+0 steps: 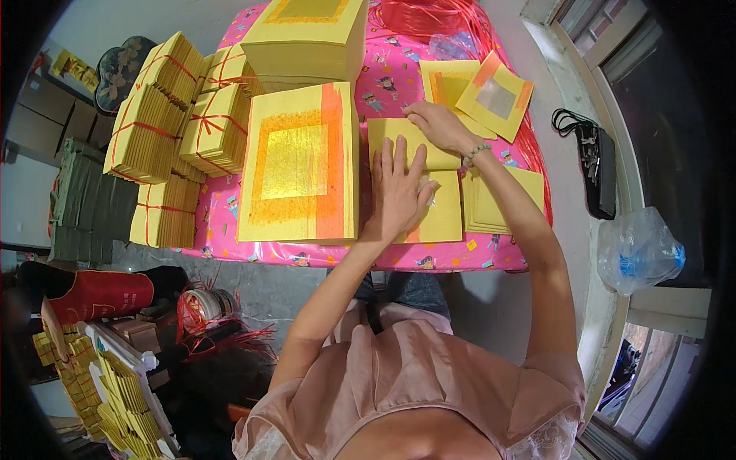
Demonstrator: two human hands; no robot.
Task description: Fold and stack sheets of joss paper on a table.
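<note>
- The left hand (399,192) lies flat on a yellow sheet (386,128), fingers spread and gripping nothing; it seems to keep the paper from slipping.
- The right hand (442,129) bends over the sheet's far edge with fingers loosely curled; whether they pinch the paper cannot be told.
- This sheet lies right of the middle of the worktop (211,230); whether the part toward the near edge is a separate piece is unclear.
- Just left of it rises a tall stack (299,100), straight-sided, topped by a shiny gold square (295,162) within rough orange colouring; likely set there for easy reach.
- A low pile (481,208) sits toward the near right corner; beyond it, thin loose sheets (502,123) overlap.
- Tied bundles (138,157) crowd the left edge, presumably bound so the leaves stay squared; tangled red cord (429,19) lies at the far edge.
- A glossy pink cover (433,259), printed with small figures, drapes the worktop.
</note>
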